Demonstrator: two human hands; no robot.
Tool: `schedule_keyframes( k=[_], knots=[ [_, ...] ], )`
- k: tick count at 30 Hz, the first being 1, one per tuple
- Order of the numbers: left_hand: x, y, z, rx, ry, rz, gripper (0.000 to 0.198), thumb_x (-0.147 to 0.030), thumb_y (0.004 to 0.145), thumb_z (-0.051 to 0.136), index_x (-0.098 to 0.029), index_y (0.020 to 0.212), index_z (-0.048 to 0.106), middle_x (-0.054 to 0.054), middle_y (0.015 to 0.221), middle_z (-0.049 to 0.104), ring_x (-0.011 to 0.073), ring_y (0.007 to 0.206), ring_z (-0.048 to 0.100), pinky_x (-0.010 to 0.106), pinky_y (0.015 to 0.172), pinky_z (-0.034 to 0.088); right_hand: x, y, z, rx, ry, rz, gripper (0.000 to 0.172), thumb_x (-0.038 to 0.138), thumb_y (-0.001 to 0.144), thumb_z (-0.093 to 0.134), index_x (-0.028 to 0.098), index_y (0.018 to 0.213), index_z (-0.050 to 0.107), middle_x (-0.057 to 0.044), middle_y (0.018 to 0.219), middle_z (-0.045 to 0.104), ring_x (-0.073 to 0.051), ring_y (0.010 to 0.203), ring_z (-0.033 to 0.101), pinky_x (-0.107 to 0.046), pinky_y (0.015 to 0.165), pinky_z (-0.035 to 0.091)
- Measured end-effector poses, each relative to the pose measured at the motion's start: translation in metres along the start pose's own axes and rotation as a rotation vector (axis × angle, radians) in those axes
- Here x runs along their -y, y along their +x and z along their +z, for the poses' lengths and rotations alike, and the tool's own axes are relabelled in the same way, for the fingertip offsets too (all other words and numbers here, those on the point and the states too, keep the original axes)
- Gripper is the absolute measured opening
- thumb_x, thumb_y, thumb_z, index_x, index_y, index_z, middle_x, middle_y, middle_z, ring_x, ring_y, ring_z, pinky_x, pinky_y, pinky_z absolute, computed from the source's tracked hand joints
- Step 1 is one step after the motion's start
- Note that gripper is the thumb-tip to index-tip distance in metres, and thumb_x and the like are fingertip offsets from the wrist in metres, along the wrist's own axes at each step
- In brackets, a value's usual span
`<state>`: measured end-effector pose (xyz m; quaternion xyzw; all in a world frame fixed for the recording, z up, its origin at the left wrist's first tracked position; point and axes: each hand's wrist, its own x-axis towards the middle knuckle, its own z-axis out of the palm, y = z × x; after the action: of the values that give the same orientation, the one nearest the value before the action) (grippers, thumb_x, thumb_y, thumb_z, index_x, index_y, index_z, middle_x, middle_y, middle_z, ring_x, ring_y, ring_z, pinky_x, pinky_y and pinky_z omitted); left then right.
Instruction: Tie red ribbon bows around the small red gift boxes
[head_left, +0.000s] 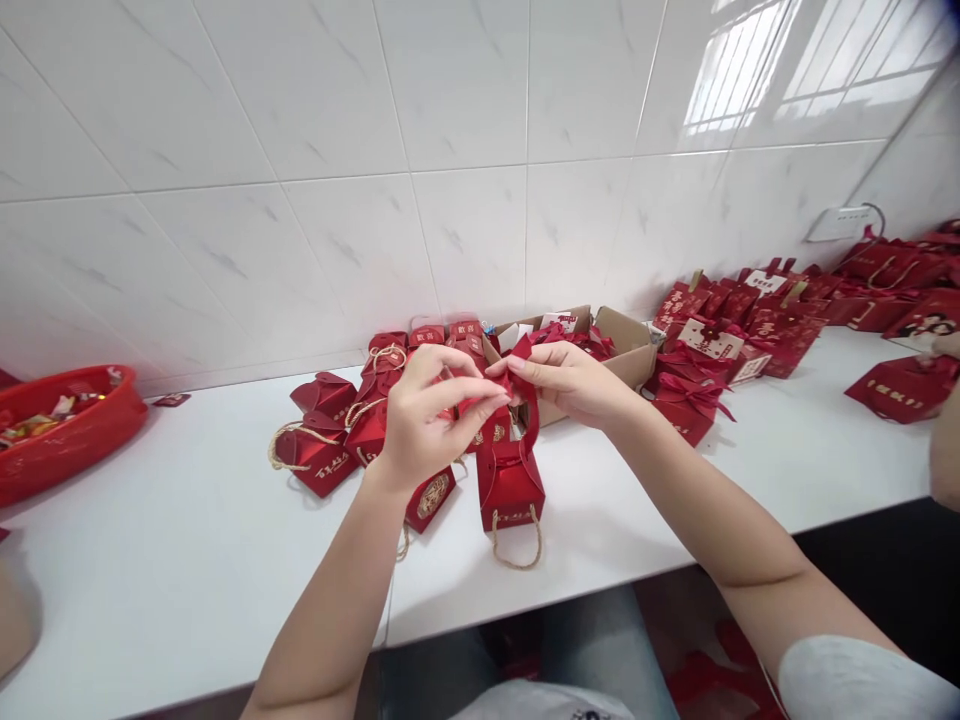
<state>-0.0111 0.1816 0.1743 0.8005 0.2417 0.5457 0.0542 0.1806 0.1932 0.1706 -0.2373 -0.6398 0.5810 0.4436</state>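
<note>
Both hands meet in the middle of the view, raised over the white table. My left hand (442,410) pinches a red ribbon (532,425) between thumb and fingertips. From the other side, my right hand (574,380) grips the same ribbon, fingertips almost touching the left ones. The ribbon trails down behind a red gift box (511,485) with a twisted rope handle, which stands on the table just below the hands. Another red box (431,497) with a gold round emblem lies left of it, partly behind my left wrist.
Red boxes with rope handles (322,460) cluster at left. Behind is a cardboard box (628,350) holding ribbons and cards. Many finished-looking red boxes (780,330) line the wall at right. A red basin (75,440) of sweets stands far left. Other people's arms (946,440) show at both edges.
</note>
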Motion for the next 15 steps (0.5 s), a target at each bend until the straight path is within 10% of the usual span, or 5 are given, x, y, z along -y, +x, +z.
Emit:
schedule_keyframes(
  k=[4, 8, 15],
  knots=[
    [0.001, -0.012, 0.004, 0.1, -0.166, -0.047, 0.006, -0.032, 0.07, 0.075, -0.027, 0.073, 0.073, 0.004, 0.081, 0.061, 0.0181, 0.08, 0.055, 0.034, 0.079, 0.046, 0.006, -0.005, -0.005, 0.066, -0.257, -0.032, 0.016, 0.032, 0.075, 0.07, 0.018, 0.082, 0.074, -0.001, 0.072, 0.069, -0.011, 0.065, 0.061, -0.023, 0.062, 0.05],
    [0.007, -0.014, 0.014, 0.001, -0.592, -0.466, 0.023, -0.041, 0.085, 0.055, -0.022, 0.089, 0.068, 0.005, 0.09, 0.064, 0.0179, 0.088, 0.06, 0.03, 0.078, 0.049, 0.017, -0.01, -0.006, 0.154, -0.647, -0.246, 0.013, 0.016, 0.074, 0.066, 0.02, 0.083, 0.075, -0.003, 0.084, 0.07, -0.013, 0.076, 0.064, -0.024, 0.068, 0.052],
    [0.019, -0.01, 0.022, 0.345, -0.669, -0.824, 0.03, -0.035, 0.079, 0.063, -0.019, 0.104, 0.067, 0.005, 0.083, 0.071, 0.0172, 0.076, 0.066, 0.027, 0.067, 0.054, 0.016, -0.011, -0.008, 0.039, -1.253, -0.697, 0.017, 0.009, 0.08, 0.058, 0.018, 0.082, 0.072, -0.005, 0.087, 0.071, -0.013, 0.075, 0.066, -0.023, 0.064, 0.054]
  ],
)
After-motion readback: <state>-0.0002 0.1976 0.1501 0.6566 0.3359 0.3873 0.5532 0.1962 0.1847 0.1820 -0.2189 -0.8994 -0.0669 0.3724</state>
